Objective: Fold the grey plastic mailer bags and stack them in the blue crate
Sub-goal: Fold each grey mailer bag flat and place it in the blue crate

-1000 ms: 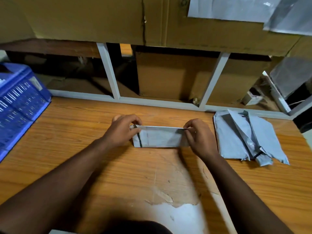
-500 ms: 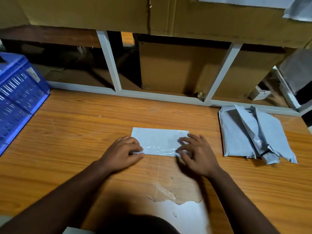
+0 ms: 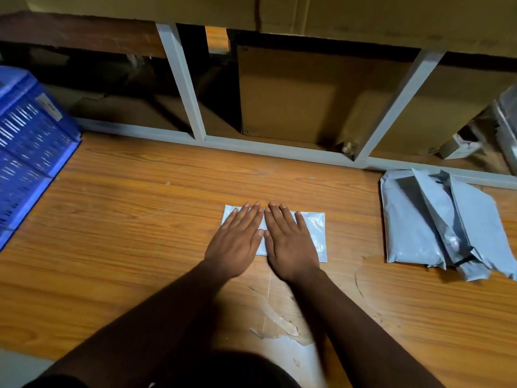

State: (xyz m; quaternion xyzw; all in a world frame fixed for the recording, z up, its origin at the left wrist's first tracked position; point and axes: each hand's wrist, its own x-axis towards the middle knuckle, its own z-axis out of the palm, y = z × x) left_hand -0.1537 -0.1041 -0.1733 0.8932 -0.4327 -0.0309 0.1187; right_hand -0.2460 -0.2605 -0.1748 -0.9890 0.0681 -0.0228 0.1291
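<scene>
We press both flat palms, left hand point(image 3: 237, 242) and right hand point(image 3: 291, 242), on one folded mailer point(image 3: 314, 233); unfolded pile point(image 3: 414, 219) and blue crate point(image 3: 33, 152) stacking remain.

Both hands flat, palms down, side by side: left hand point(image 3: 237, 242) & right hand point(image 3: 288, 242), fingers straight, pointing fwd, thumbs touching. Forearms angle in from the bottom edge.
</scene>
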